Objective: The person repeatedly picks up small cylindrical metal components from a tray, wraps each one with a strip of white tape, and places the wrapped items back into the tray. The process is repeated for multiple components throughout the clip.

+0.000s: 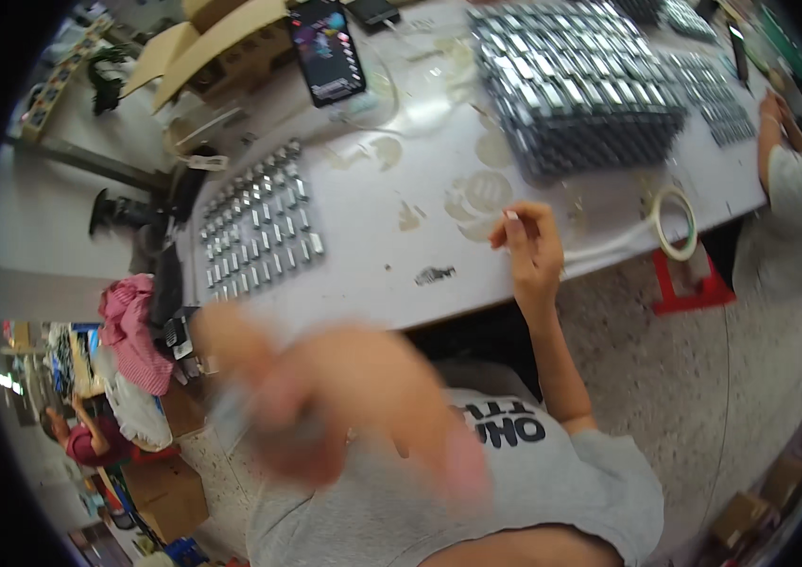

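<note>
My left hand (344, 387) is raised close to the camera and smeared by motion. Its fingers look curled, and a greyish blur shows beside them; what that is cannot be told. Over the table's front edge, my right hand (535, 255) has thumb and fingers drawn together, with a tiny pale spot at the tips too small to name. Small dark pieces (436, 275) lie in a little heap left of it. Shiny metal parts (259, 227) stand in rows on the white table (363, 217), farther left.
Stacked trays of metal parts (580, 94) rise at the back right. A tape roll (675, 224) sits by the table edge, above a red stool (689, 281). A phone (328, 52) and cardboard box (221, 57) are at the back. Another person (798, 198) works at the right.
</note>
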### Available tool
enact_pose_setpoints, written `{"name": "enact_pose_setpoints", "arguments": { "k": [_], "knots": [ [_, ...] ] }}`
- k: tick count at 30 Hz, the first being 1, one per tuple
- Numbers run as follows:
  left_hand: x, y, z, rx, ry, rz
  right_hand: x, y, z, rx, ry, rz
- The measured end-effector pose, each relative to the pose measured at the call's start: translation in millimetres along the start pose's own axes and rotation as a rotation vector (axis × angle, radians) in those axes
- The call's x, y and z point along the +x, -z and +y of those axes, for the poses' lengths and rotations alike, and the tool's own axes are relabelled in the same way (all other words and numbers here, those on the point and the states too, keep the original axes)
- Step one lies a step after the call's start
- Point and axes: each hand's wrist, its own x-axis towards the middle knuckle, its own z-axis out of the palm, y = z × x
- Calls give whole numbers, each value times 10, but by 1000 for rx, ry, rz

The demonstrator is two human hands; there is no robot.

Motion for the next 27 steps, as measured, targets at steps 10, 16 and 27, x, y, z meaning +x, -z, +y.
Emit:
{"name": "enact_pose_setpoints", "arguments": {
  "k": [10,16,27],
  "knots": [
    [-172,-466,55,-541,333,-387,-40,-47,-17,-106,48,24],
    [-147,-412,-47,-624,330,-386,-28,-81,-7,-94,25,72],
    [-122,-498,-93,-680,287,-381,-45,-93,-6,-121,39,43]
  ]
}}
